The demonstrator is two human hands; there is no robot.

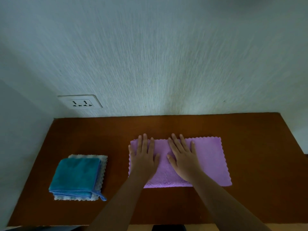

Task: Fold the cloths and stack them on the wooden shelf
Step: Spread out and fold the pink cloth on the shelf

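Both palms flat on a purple cloth

The left hand point(144, 157) and right hand point(182, 158) press open, fingers spread, gripping nothing, on the scallop-edged purple microfibre cloth point(210, 161) lying on the brown wooden shelf point(116, 132); a folded blue cloth point(75, 175) tops a white one point(102, 165) well left.

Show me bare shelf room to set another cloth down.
Free: the wooden shelf between the blue cloth stack and the purple cloth, the strip along the wall, the front edge. Crowded: both hands flat on the purple cloth.
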